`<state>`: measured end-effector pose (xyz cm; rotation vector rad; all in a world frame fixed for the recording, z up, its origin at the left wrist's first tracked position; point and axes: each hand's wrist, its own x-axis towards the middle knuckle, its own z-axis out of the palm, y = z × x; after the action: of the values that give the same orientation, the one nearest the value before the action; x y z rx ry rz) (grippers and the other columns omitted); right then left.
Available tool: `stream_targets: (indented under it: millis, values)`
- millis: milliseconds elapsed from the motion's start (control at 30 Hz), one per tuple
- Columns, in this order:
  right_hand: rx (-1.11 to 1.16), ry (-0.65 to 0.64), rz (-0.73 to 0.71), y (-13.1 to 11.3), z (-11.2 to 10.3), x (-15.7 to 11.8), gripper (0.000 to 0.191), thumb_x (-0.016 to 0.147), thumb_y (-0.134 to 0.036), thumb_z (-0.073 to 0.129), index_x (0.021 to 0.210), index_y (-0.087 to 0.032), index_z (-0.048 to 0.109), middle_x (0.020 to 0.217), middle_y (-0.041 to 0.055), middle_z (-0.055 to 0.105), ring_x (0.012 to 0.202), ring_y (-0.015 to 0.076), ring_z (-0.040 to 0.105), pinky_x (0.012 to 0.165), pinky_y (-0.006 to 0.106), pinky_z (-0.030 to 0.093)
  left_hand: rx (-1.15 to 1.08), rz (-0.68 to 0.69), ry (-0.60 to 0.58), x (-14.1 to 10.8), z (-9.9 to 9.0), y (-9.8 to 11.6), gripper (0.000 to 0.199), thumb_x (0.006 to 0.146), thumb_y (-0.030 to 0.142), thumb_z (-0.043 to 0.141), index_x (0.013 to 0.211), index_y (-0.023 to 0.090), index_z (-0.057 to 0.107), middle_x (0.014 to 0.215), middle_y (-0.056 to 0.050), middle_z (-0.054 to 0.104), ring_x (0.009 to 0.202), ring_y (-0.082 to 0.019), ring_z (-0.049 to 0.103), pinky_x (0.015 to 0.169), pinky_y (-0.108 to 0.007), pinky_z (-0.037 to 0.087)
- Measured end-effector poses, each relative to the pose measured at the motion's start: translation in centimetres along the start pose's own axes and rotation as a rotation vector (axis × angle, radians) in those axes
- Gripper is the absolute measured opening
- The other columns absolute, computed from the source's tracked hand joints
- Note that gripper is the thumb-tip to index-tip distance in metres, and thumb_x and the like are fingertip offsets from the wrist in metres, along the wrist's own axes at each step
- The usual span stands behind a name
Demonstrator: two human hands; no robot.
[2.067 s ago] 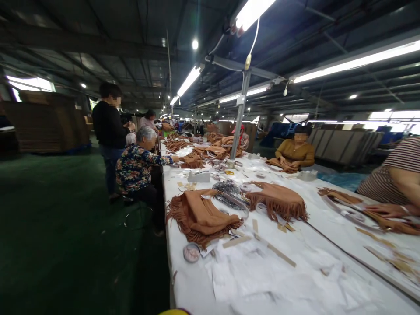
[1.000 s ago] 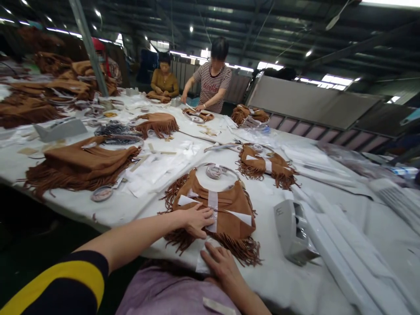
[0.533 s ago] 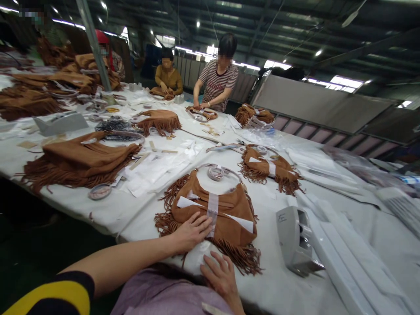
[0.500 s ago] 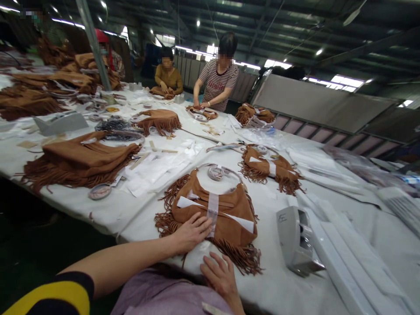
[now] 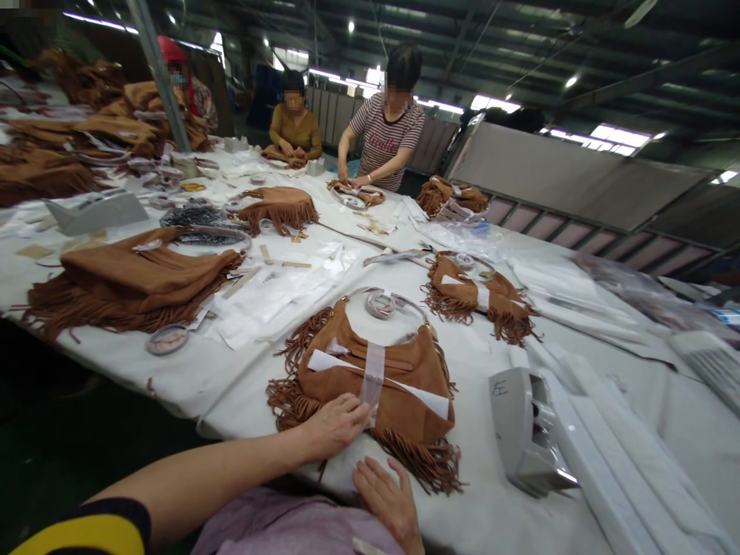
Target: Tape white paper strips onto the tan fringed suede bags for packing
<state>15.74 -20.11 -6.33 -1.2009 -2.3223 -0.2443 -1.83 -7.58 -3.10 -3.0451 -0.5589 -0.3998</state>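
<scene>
In front of me a brown suede handbag point(image 5: 416, 358) with fringed edges lies flat on the white table. A translucent band point(image 5: 375, 366) wraps its middle, and white paper point(image 5: 428, 397) shows under the band. My left hand point(image 5: 336, 422) rests on the lower front of the bag. Its fingers are slightly bent, with the tips touching the band, and nothing is gripped. Close by, my right hand point(image 5: 388, 493) lies on the table's near edge below the fringe, fingers stretched out and holding nothing. The bag's handle point(image 5: 413, 307) arches at the top around a coiled wrapped strap point(image 5: 380, 304).
A grey tape dispenser point(image 5: 523, 428) stands right of the bag, beside long white strips point(image 5: 613, 455). Another banded bag point(image 5: 479, 293) lies farther back; an unbanded one point(image 5: 139, 270) is at left near a small roll point(image 5: 167, 339). Co-workers point(image 5: 385, 127) stand across the table.
My left hand has slid slightly down, its fingers drawing closer together and bending at the band. The fingers of my right hand now lie flatter on the table.
</scene>
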Motion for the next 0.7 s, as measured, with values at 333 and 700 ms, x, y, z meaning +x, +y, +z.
stream_targets:
  millis: [333, 700]
  values:
    - [0.200, 0.024, 0.033, 1.2, -4.3, 5.8, 0.028, 0.091, -0.012, 0.043, 0.112, -0.022, 0.058, 0.092, 0.0040, 0.072, 0.083, 0.0147, 0.067, 0.079, 0.030, 0.052, -0.043, 0.062, -0.070, -0.3, -1.0, -0.1, 0.025, 0.093, 0.028, 0.046, 0.113, 0.017, 0.056, 0.103, -0.007, 0.056, 0.088, -0.019, 0.046, 0.082, -0.035, 0.034]
    - [0.486, -0.060, 0.419, 5.0, -4.6, 9.3, 0.021, 0.092, -0.027, 0.048, 0.093, -0.023, 0.069, 0.084, 0.0028, 0.072, 0.076, 0.0184, 0.067, 0.070, 0.030, 0.053, -0.355, -0.242, -0.051, -0.6, -1.3, 1.7, 0.024, 0.089, 0.038, 0.051, 0.083, 0.018, 0.063, 0.100, -0.005, 0.053, 0.092, -0.020, 0.042, 0.082, -0.037, 0.036]
